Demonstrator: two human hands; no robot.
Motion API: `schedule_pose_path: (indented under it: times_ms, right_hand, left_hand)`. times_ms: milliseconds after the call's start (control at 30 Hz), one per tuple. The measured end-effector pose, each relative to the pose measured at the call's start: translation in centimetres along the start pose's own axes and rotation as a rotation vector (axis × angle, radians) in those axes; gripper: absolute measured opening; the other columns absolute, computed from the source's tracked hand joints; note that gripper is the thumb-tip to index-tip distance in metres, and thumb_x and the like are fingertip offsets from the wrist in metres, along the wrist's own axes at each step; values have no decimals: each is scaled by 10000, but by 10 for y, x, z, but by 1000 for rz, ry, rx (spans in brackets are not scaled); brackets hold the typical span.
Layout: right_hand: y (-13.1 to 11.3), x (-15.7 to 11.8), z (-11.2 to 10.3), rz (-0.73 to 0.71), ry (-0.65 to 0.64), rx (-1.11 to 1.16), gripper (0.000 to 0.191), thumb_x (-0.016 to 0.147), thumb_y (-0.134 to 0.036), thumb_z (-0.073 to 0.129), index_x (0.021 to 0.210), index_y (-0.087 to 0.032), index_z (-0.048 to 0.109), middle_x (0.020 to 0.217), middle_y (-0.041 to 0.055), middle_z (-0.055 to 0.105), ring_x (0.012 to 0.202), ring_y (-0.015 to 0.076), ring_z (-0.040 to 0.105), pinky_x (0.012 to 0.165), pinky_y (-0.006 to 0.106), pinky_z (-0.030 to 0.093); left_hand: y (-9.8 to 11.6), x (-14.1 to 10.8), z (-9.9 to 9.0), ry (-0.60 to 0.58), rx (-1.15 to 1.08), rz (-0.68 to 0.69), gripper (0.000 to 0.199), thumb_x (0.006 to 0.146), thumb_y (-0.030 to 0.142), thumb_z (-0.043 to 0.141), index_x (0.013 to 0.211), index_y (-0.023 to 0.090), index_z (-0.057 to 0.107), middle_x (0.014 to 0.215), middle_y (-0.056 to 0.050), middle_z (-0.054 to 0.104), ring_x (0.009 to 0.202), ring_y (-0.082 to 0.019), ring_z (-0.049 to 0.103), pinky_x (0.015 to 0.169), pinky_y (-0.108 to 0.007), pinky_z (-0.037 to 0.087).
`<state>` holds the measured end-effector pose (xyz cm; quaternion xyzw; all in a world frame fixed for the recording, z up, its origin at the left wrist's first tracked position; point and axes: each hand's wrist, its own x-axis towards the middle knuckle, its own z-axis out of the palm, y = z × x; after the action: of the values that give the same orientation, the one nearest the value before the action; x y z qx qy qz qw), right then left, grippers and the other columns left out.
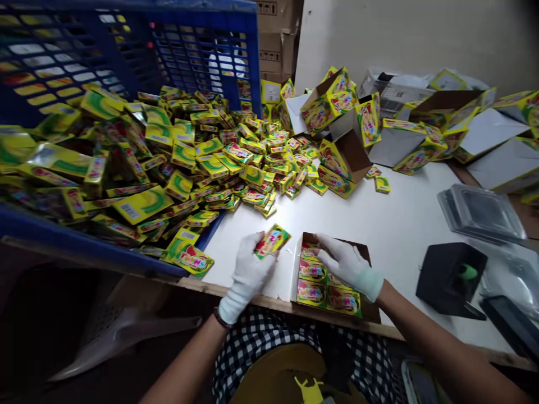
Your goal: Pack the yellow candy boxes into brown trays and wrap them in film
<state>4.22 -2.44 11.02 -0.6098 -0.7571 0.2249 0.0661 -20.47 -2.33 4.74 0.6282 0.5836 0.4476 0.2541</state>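
My left hand [251, 265], in a white glove, grips a small yellow and green box [273, 240] with colourful lettering, just above the white table. To its right, a low open carton [296, 272] lies near the table's front edge with several similar small boxes [311, 293] in rows inside. Over the carton's upper part reaches my right hand [347, 264], also gloved, its fingers stretched out and slightly apart at the boxes. The hand covers part of the rows, so contact there is hard to judge.
A blue crate [236, 11] on the left spills small boxes [256, 174] onto the table [269, 283]. Open printed cartons [341, 163] stand behind. Clear plastic trays [484, 210], a black holder [448, 280] and a dark phone-like object [511, 325] lie on the right.
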Motion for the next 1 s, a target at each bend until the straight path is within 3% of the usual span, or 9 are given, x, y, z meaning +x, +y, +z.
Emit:
schedule_pose_path:
  times_ms: [133, 233, 367, 433, 533, 633, 767, 900, 1000]
  right_hand:
    - [-40, 16, -12, -124, 107, 339, 617, 877, -425, 558, 1433, -176, 464, 1130, 87, 701, 1008, 251, 671, 899, 392, 519]
    - [-44, 43, -11, -260, -171, 417, 447, 826, -367, 605, 1225, -167, 629, 1008, 53, 717, 893, 210, 665, 809, 330, 524]
    - [-51, 74, 15, -269, -435, 261, 340, 764, -310, 687, 1072, -163, 688, 942, 41, 719, 846, 190, 644, 748, 283, 490]
    - [-64, 79, 37, -253, -456, 141, 329, 766, -253, 678, 1085, -169, 680, 986, 57, 716, 876, 195, 640, 749, 280, 470]
    - [-86, 74, 69, -260, -472, 15, 310, 760, -203, 662, 1067, -164, 669, 981, 91, 704, 869, 229, 639, 733, 310, 454]
    - [-98, 64, 89, -329, -435, 17, 259, 809, -175, 591, 1063, -174, 640, 1085, 117, 669, 942, 243, 625, 786, 341, 455]
    - [-96, 62, 95, -533, -167, 160, 249, 830, -175, 573, 1079, -170, 579, 1418, 180, 454, 1205, 272, 504, 936, 383, 430]
    - [-83, 73, 97, -543, -155, 103, 194, 836, -192, 560, 1030, -178, 564, 1106, 116, 613, 953, 228, 571, 808, 339, 444]
    - [-79, 79, 102, -527, -173, -69, 165, 884, -247, 517, 1023, -178, 574, 975, 85, 630, 814, 212, 562, 719, 323, 414]
  left_hand:
    - [33, -18, 12, -1, 3, 377, 614, 791, 231, 635, 1372, 200, 440, 1235, -121, 546, 1148, -252, 560, 985, -422, 501]
    - [26, -14, -12, -171, 185, 537, 710, 825, 255, 600, 1474, 191, 319, 1323, -159, 508, 1208, -278, 516, 991, -440, 479]
    - [-3, 8, -77, -570, 746, 332, 359, 867, 287, 564, 1200, 159, 602, 1109, -155, 635, 1071, -307, 574, 977, -506, 428]
    - [-18, 19, -108, -600, 926, 216, 211, 851, 136, 493, 949, 139, 680, 947, -166, 660, 1001, -324, 590, 993, -582, 364]
    - [-34, 32, -133, -562, 978, 151, 263, 782, 6, 444, 788, 114, 683, 841, -187, 655, 990, -343, 595, 1010, -632, 305]
    - [-38, 40, -129, -562, 951, 128, 225, 789, 30, 473, 768, 105, 684, 852, -190, 655, 955, -335, 608, 952, -567, 391]
    - [-24, 41, -91, -575, 803, 125, 171, 866, 183, 532, 919, 147, 691, 934, -113, 684, 892, -232, 635, 825, -351, 496]
    - [-12, 42, -66, -503, 707, 111, 258, 949, 241, 436, 1049, 211, 672, 1005, -37, 697, 914, -156, 634, 846, -260, 496]
    - [-17, 61, -76, -345, 778, 35, 282, 920, 248, 491, 1151, 213, 648, 1173, -97, 654, 1110, -238, 585, 1001, -385, 435]
